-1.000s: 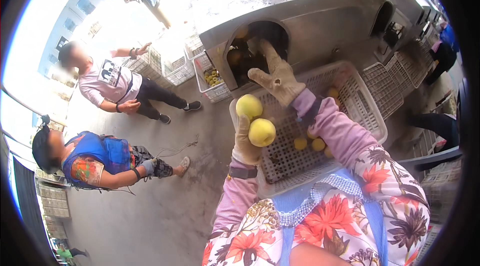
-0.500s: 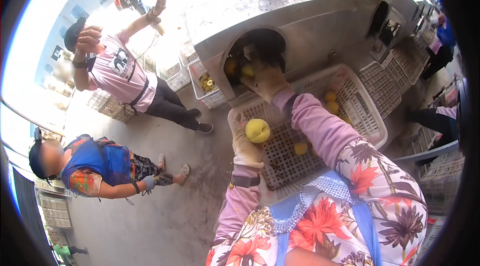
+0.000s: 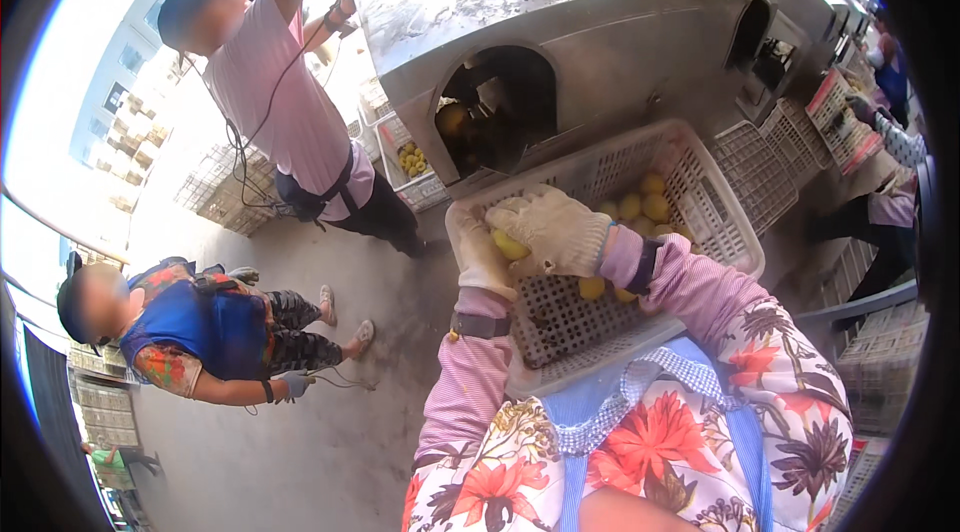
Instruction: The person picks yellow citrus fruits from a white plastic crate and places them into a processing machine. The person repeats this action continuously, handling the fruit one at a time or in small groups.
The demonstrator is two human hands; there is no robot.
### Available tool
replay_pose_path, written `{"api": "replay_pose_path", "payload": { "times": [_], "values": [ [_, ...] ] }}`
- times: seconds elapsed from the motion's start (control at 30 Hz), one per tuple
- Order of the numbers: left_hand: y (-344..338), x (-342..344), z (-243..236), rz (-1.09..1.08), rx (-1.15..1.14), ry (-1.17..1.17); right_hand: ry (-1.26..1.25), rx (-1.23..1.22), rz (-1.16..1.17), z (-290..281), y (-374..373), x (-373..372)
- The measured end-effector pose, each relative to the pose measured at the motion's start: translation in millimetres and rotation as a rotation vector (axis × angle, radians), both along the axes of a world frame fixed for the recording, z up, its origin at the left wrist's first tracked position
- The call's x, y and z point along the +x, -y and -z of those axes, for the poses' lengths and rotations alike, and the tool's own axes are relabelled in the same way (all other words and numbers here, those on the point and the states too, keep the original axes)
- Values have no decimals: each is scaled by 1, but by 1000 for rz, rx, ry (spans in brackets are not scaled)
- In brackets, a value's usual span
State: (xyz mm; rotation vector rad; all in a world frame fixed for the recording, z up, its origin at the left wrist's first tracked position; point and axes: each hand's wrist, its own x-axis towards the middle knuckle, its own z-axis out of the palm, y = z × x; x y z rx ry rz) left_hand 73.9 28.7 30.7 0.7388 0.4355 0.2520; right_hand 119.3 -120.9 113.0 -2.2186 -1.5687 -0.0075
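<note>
Both my hands wear pale work gloves and meet over the near-left part of a white plastic crate [image 3: 745, 227]. Between them is a yellow peach [image 3: 509, 245], partly hidden by the gloves. My left hand [image 3: 478, 250] is closed around its left side. My right hand [image 3: 562, 232] covers it from above and the right, fingers bent onto it. Several yellow peaches [image 3: 640, 205] lie in the crate's right and far part, some behind my right wrist. Beyond the crate, a metal machine [image 3: 650, 44] has a dark arched opening [image 3: 510, 82] with a yellow-orange fruit [image 3: 453, 120] inside.
At left stand a person in a pink shirt [image 3: 270, 82] handling a cable [image 3: 240, 152] and a person in a blue apron [image 3: 205, 327]. A crate of fruit [image 3: 412, 160] sits beside the machine. Stacked crates [image 3: 755, 177] and other people are at right.
My right hand has come out of the machine's opening and closed over the peach at my left hand. The pink-shirted person has turned and moved nearer the machine.
</note>
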Motion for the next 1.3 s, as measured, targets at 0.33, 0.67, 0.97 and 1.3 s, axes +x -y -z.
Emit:
{"api": "replay_pose_path", "payload": {
  "times": [0.33, 0.67, 0.97, 1.3],
  "values": [
    [17, -2, 72, -33, 411, -160, 251, 298, 735, 55, -84, 100],
    [94, 19, 112, 1340, 1259, -607, -645, 406, 322, 22, 2, 125],
    [154, 1, 258, 974, 1996, -162, -187, -782, 506, 238, 135, 106],
    [157, 94, 274, 1173, 1574, -264, -85, -671, 577, 259, 156, 160]
  ]
}}
